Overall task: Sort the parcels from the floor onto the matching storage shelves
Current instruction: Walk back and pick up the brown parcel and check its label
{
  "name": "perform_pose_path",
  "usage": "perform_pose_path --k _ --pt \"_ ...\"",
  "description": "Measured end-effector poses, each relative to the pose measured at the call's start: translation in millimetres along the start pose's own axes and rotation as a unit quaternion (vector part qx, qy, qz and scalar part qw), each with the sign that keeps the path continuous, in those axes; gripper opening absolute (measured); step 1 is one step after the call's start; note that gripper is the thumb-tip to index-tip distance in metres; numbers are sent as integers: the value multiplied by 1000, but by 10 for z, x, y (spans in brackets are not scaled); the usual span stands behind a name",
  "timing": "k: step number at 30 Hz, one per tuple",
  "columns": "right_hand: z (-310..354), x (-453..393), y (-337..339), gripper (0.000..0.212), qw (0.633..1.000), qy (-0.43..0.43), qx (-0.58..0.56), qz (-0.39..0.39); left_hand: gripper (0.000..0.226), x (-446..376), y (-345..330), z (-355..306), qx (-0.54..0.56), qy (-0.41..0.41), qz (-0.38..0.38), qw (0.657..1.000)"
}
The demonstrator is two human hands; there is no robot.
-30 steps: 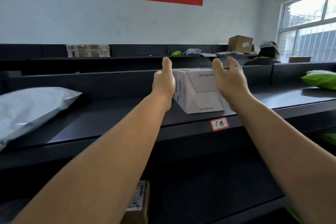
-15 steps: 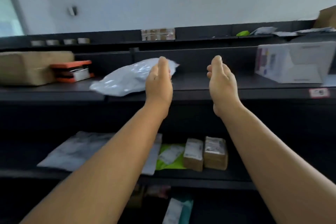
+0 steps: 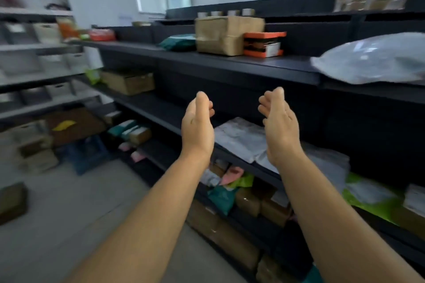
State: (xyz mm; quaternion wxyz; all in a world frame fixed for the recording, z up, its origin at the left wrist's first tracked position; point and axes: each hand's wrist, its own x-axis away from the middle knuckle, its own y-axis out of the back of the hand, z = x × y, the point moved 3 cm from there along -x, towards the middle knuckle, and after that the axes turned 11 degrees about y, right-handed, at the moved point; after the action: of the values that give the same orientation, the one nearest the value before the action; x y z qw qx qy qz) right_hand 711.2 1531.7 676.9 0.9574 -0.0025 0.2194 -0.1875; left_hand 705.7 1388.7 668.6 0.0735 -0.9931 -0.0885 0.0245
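My left hand (image 3: 198,125) and my right hand (image 3: 279,122) are held out in front of me, palms facing each other, fingers loosely curled, with nothing in them. They hover in front of the black storage shelves (image 3: 230,64). On the top shelf stand a brown paper parcel (image 3: 224,35), an orange box (image 3: 264,44), a dark green bag (image 3: 178,42) and a grey plastic mailer (image 3: 372,60). White flat mailers (image 3: 239,139) lie on the middle shelf just behind my hands. Brown boxes (image 3: 248,202) and coloured bags fill the lower shelf.
The grey floor (image 3: 69,209) opens to the left, with a pile of cardboard parcels (image 3: 39,145) and a blue crate (image 3: 88,153) at the far end. A brown box (image 3: 11,201) sits at the left edge. Grey shelving with bins (image 3: 34,57) lines the left wall.
My view has swung left and down along the shelves. The white box that my hands let go of is out of sight. Both hands stay empty and have dropped lower.
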Motion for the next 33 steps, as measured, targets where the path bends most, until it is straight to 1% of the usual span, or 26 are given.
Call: perform_pose_path --k 2,3,6,11,14,19,20,22,24,26,31,33 --pt "-169 -18 -365 39 999 -10 -9 35 42 -156 320 70 -3 0 -46 999" --pt "-248 -34 -548 37 998 -16 -15 54 47 -236 474 95 -5 3 -71 997" --pt "-486 -121 -1072 30 993 -35 -38 108 46 -500 901 172 -2 10 -138 990" --pt "-886 -388 -1868 37 977 -54 -64 195 52 -1015 1505 288 24 10 -235 972" --pt "-1130 -528 -2268 37 966 -71 -67 241 48 -1285 1771 352 33 23 -284 958" --pt "-1400 -611 -2838 37 946 -86 -83 300 51 -1510 2160 531 34 43 -355 933" --pt "-1458 -597 -2940 36 943 -94 -87 308 48 -1520 2248 588 29 48 -371 927" --pt "-1608 -543 -3169 36 935 -108 -84 328 33 -1533 2457 721 19 57 -406 912" --pt "-1791 -460 -3397 42 926 -125 -75 349 27 -1536 2656 846 16 69 -432 899" --pt "-1971 -354 -3645 49 915 -141 -68 373 29 -1557 2870 966 18 81 -454 887" --pt "-2337 -111 -4296 49 891 -162 -48 421 24 -1694 3464 1194 34 106 -495 861" --pt "-2441 -28 -4640 50 884 -175 -45 432 31 -1788 3766 1264 43 108 -505 855"
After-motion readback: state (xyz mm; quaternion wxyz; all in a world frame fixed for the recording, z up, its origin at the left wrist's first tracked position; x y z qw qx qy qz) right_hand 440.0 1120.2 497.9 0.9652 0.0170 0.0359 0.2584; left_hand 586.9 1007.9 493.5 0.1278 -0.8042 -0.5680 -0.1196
